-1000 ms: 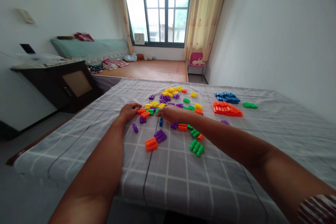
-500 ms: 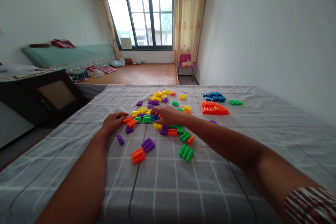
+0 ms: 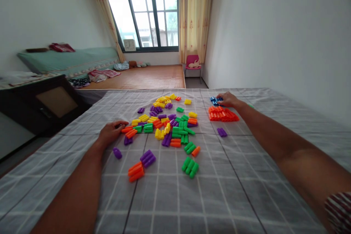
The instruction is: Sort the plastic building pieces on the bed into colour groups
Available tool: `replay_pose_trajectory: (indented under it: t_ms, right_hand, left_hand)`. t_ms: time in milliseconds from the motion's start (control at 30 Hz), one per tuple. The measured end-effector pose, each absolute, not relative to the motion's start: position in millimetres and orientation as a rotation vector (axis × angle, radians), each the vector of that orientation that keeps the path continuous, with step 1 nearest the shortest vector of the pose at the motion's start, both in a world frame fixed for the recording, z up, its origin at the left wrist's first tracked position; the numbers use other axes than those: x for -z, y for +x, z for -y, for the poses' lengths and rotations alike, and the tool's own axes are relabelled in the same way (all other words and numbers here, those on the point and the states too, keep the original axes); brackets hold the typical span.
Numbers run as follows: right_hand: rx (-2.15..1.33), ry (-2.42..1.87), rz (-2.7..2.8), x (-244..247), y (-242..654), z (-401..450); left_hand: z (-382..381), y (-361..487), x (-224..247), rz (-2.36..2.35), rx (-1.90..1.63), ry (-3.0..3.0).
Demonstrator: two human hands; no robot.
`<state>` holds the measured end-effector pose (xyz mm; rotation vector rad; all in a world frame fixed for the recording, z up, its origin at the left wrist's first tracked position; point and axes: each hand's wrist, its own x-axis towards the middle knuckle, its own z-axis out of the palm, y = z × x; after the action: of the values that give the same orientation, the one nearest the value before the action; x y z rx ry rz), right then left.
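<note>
Blue tubular plastic pieces [image 3: 214, 101] — far right, under right hand [image 3: 228, 99]; left hand [image 3: 111, 132] beside orange tubular plastic piece [image 3: 127, 129] — cannot tell whether either pinches.

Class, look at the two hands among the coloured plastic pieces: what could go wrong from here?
1. The right hand is at the blue pile, just beyond the orange pile; drawing back low, it might knock the orange pieces out of their heap.
2. The left hand rests right beside the mixed pieces, so a small slip may push some of them.
3. A loose purple piece lies near the left forearm and could be brushed aside.
</note>
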<state>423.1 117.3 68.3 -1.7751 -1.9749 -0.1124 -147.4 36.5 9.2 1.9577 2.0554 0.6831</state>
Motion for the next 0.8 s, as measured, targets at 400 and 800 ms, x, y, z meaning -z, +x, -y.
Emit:
replay_pose_trajectory:
  t_ms: [400, 800]
  right_hand:
    - [-0.215, -1.3, 2.502, -63.7, 352.0, -101.8]
    - [-0.211, -1.017, 2.598, -53.0, 241.7, -50.0]
  left_hand:
    - [-32.7, -141.3, -10.3, -2.078, -0.701, 1.964]
    - [-31.7, -138.4, -9.6, -2.076, -0.694, 1.977]
